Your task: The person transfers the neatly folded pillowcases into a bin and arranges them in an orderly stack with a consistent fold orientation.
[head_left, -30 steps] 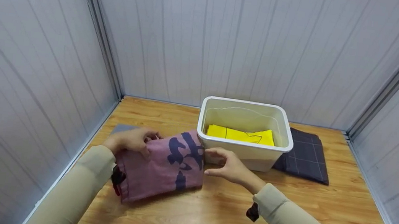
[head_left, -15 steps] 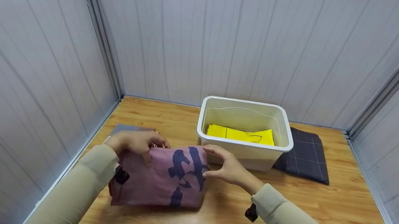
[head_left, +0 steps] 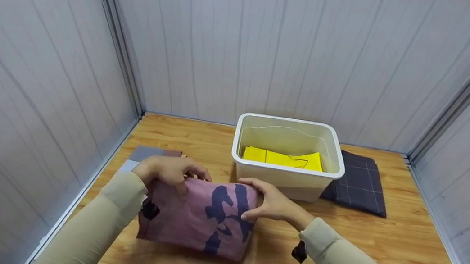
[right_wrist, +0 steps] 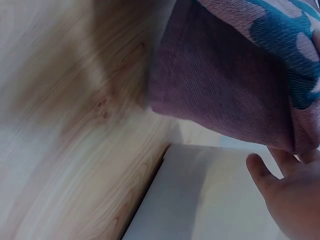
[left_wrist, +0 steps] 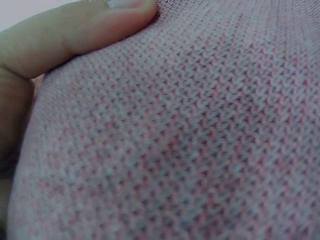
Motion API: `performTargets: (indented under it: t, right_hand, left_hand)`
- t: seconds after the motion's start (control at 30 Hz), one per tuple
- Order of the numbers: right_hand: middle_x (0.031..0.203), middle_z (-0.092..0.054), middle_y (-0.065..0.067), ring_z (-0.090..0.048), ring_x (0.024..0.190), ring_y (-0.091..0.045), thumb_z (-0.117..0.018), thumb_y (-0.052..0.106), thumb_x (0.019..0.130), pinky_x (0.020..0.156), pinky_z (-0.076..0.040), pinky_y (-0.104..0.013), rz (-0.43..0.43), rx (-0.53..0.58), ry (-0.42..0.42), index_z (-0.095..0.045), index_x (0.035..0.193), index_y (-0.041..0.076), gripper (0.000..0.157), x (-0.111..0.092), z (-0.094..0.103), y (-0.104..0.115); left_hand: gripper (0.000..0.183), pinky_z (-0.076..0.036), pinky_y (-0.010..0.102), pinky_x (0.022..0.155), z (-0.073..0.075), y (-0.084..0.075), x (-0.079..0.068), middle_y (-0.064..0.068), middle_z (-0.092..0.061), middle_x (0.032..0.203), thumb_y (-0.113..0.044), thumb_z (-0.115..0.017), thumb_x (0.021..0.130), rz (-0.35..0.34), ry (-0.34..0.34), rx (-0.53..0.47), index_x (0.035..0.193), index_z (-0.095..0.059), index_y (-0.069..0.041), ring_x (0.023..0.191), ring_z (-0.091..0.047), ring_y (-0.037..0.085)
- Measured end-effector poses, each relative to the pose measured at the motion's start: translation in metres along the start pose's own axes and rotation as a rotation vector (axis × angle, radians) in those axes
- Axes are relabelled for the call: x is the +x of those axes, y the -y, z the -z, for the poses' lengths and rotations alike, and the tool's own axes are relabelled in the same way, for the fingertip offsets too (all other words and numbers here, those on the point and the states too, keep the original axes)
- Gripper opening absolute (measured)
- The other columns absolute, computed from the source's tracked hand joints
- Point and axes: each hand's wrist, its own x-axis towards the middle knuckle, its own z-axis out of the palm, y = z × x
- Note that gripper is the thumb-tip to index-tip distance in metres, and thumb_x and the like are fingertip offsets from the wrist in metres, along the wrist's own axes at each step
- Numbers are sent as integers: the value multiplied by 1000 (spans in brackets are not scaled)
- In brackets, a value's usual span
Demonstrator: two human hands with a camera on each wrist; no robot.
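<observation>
A folded pink-purple knit cloth (head_left: 186, 223) with a dark blue pattern stands tilted over the wooden surface, its broad face toward me. My left hand (head_left: 170, 171) grips its upper left edge, thumb on the near face and fingers behind. Close up in the left wrist view, one digit lies along the top of the knit (left_wrist: 190, 130). At the upper right corner my right hand (head_left: 275, 203) pinches the cloth between thumb and fingers. The right wrist view shows the cloth's plain side (right_wrist: 225, 85) and the right hand (right_wrist: 297, 192) at its edge, one finger sticking out.
Behind the right hand stands a white plastic bin (head_left: 282, 186) holding a folded yellow cloth (head_left: 281, 158). A dark checked cloth (head_left: 359, 185) lies right of the bin. A grey and brown folded cloth (head_left: 150, 153) is partly hidden by the left hand. Panel walls (head_left: 215, 43) enclose the surface.
The pink-purple cloth has moved right and toward me, away from the bin. My left hand moved right with it, uncovering more grey cloth. My right hand has taken hold of the cloth's corner.
</observation>
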Motion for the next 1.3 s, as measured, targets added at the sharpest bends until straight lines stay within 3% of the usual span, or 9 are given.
performTargets:
  t: [0.13, 0.3, 0.4, 0.53, 0.7, 0.9, 1.17, 1.3]
  right_hand:
    - [157, -59, -4, -58, 138, -28, -99, 31, 76, 124, -42, -56, -13, 33, 27, -51, 160, 17, 97, -6, 5, -4]
    - [154, -59, -4, -57, 137, -27, -101, 24, 74, 125, -41, -53, 6, 64, -1, -47, 158, 18, 99, -12, 9, -7]
    - [146, -63, -7, -60, 130, -26, -100, 18, 76, 119, -48, -44, 28, 81, -61, -49, 152, 15, 92, -14, 10, -9]
    - [129, -69, -13, -65, 111, -24, -95, 8, 79, 101, -57, -29, 66, 113, -165, -56, 142, 5, 74, -15, 13, -11]
    - [116, -72, -15, -67, 97, -18, -88, 2, 81, 87, -59, -23, 104, 159, -267, -61, 136, -4, 61, -18, 20, -10]
    - [115, -75, -17, -69, 92, -14, -83, -4, 84, 87, -61, -22, 101, 220, -372, -63, 132, -11, 52, -22, 28, -3]
    - [99, -76, 3, -71, 88, -8, -77, -6, 85, 84, -60, -20, 114, 286, -475, -66, 122, -17, 40, -24, 39, 4]
    - [99, -78, 3, -70, 89, -7, -75, -7, 88, 86, -59, -18, 116, 262, -494, -67, 123, -15, 37, -27, 45, 9]
  left_hand:
    - [65, -48, 51, 112, -1, 2, 3, -4, -72, 130, -1, -87, 76, -66, -24, -20, 134, -72, -26, 118, -61, 25]
    - [62, -49, 46, 107, -1, 5, 6, -3, -72, 126, 1, -83, 76, -82, -66, -69, 131, -74, -26, 116, -61, 26]
    - [61, -49, 46, 107, -2, 7, 8, -4, -72, 126, 0, -85, 77, -76, -108, -77, 131, -74, -28, 116, -61, 25]
    - [61, -49, 47, 107, -4, 8, 12, -2, -72, 128, -3, -85, 78, -81, -158, -73, 134, -73, -26, 116, -62, 26]
    - [64, -51, 45, 105, -7, 10, 20, 4, -72, 132, -5, -87, 77, -121, -199, -108, 137, -71, -18, 115, -63, 27]
    - [63, -52, 44, 106, -15, 11, 30, 5, -70, 135, -7, -90, 77, -119, -249, -157, 136, -69, -16, 118, -63, 27]
    - [61, -52, 41, 104, -32, 14, 45, 8, -70, 132, -6, -90, 78, -169, -323, -255, 135, -69, -13, 117, -64, 27]
    - [59, -53, 38, 102, -41, 14, 51, 8, -70, 130, -8, -91, 78, -193, -373, -286, 133, -70, -11, 116, -64, 25]
